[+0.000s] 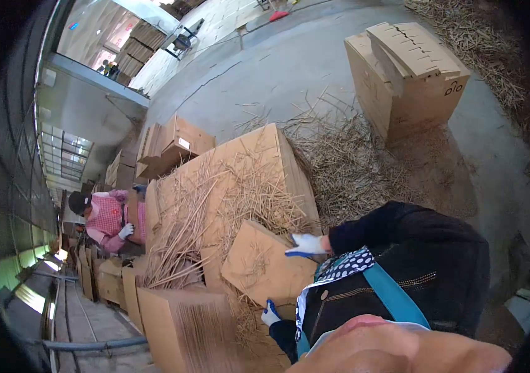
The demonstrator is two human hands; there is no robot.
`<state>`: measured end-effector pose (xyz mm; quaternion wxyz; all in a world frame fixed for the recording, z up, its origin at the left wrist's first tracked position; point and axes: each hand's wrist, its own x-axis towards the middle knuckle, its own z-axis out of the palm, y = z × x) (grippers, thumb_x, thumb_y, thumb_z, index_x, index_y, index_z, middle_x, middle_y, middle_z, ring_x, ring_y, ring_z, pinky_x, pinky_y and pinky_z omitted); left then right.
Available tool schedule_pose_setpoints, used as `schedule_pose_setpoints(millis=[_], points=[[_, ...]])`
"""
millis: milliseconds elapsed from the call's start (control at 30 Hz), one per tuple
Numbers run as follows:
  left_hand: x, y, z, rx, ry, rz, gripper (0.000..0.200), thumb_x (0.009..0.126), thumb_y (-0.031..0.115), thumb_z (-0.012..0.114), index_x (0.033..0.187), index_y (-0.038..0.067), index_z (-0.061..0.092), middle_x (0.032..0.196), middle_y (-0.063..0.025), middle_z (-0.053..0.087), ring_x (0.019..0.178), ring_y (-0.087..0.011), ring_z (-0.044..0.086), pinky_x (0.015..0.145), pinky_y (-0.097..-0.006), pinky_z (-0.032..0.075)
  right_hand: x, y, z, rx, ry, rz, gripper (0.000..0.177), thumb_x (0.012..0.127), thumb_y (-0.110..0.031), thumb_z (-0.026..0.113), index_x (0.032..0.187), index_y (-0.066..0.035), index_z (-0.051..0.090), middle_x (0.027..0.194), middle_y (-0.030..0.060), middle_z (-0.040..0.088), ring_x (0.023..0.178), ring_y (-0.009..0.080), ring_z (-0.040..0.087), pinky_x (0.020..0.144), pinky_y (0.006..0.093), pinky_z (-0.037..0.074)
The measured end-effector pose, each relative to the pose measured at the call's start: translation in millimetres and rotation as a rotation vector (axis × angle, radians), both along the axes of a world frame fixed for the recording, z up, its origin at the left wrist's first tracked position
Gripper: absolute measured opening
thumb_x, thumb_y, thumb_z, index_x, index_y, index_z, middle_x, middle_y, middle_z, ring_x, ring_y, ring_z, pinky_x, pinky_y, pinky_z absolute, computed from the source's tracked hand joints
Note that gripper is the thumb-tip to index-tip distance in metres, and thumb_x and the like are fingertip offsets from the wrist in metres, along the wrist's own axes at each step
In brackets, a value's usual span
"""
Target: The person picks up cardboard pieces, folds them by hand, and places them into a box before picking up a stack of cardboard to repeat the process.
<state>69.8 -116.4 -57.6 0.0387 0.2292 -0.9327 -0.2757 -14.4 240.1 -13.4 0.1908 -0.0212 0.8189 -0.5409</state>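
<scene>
A flat piece of cardboard with some straw-like strips on it lies tilted in front of me, between my two hands. My right hand, in a white and blue glove, is at its upper edge in the view, thumb apart from the fingers. At the lower edge, my left hand, gloved alike, has its blue fingertips over the board. Under and beyond the piece is a large cardboard-covered surface, strewn with long thin cardboard strips.
A stack of cardboard sheets stands close to my left hand. Cut strips heap on the floor to my right, near a tall cardboard box. Across the surface, a co-worker in pink checks handles cardboard, with more boxes nearby.
</scene>
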Motion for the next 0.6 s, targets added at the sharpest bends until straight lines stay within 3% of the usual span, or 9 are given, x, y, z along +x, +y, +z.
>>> schedule_pose_setpoints(millis=[67,133,200,267,300,400,433,533,600], points=[[3,33,35,0.050,-0.028,0.100,0.046,0.076,0.035,0.071,0.064,-0.008,0.059,0.053,-0.0117,0.054,0.049,-0.0204,0.048,0.049,-0.0380,0.040,19,-28,9,-0.053,-0.087,0.171,0.098,0.073,-0.059,0.063,0.130,0.012,0.027,0.119,0.0326,0.049,0.113,0.0415,0.049,0.092,0.0427,0.041],[6,46,51,0.154,-0.047,0.213,0.046,0.076,0.036,0.071,0.059,-0.004,0.055,0.050,-0.0102,0.052,0.043,-0.0188,0.045,0.043,-0.0362,0.036,22,-53,-32,0.076,0.022,0.106,0.102,0.072,-0.057,0.064,0.130,0.015,0.023,0.120,0.0343,0.047,0.114,0.0415,0.048,0.094,0.0422,0.040],[7,41,44,0.207,0.024,0.203,0.046,0.077,0.036,0.071,0.055,0.000,0.052,0.049,-0.0086,0.050,0.038,-0.0164,0.042,0.038,-0.0332,0.032,23,-58,-38,0.206,0.131,0.035,0.105,0.072,-0.055,0.066,0.131,0.018,0.018,0.121,0.0360,0.044,0.115,0.0416,0.047,0.096,0.0418,0.039],[8,55,61,0.223,-0.012,0.258,0.043,0.078,0.034,0.070,0.061,-0.003,0.057,0.052,-0.0114,0.054,0.043,-0.0200,0.047,0.043,-0.0362,0.038,22,-42,-20,0.136,0.063,0.145,0.109,0.072,-0.055,0.065,0.131,0.021,0.013,0.126,0.0385,0.038,0.119,0.0416,0.043,0.100,0.0404,0.037],[7,54,60,-0.010,-0.050,0.207,0.042,0.078,0.035,0.069,0.069,-0.006,0.062,0.059,-0.0170,0.059,0.052,-0.0271,0.055,0.053,-0.0402,0.043,19,-45,-27,0.176,0.052,0.148,0.113,0.070,-0.058,0.065,0.133,0.020,0.011,0.129,0.0373,0.037,0.122,0.0413,0.041,0.101,0.0394,0.036],[6,44,52,-0.170,0.001,0.160,0.044,0.077,0.038,0.068,0.075,-0.007,0.065,0.067,-0.0219,0.062,0.064,-0.0343,0.060,0.062,-0.0438,0.045,19,-43,-28,0.175,0.039,0.145,0.118,0.068,-0.061,0.065,0.133,0.020,0.010,0.131,0.0370,0.035,0.124,0.0412,0.039,0.103,0.0387,0.034],[12,60,82,-0.106,0.015,0.122,0.047,0.077,0.041,0.068,0.072,-0.006,0.065,0.069,-0.0234,0.062,0.067,-0.0370,0.061,0.062,-0.0455,0.044,20,-49,-41,0.211,0.154,0.046,0.104,0.065,-0.055,0.069,0.123,0.021,0.028,0.117,0.0353,0.049,0.109,0.0400,0.052,0.092,0.0397,0.043],[12,60,96,-0.204,0.045,0.069,0.046,0.076,0.040,0.068,0.070,-0.005,0.064,0.069,-0.0237,0.062,0.067,-0.0368,0.060,0.063,-0.0454,0.045,17,-45,-38,0.153,0.092,0.076,0.104,0.064,-0.053,0.072,0.122,0.021,0.028,0.115,0.0319,0.052,0.108,0.0379,0.054,0.090,0.0388,0.043],[10,54,102,-0.189,-0.021,0.068,0.043,0.077,0.039,0.069,0.076,-0.004,0.065,0.073,-0.0198,0.065,0.067,-0.0330,0.062,0.063,-0.0418,0.048,19,-41,-34,0.110,0.111,0.046,0.101,0.063,-0.051,0.074,0.121,0.020,0.030,0.113,0.0292,0.055,0.106,0.0352,0.055,0.089,0.0379,0.043]])
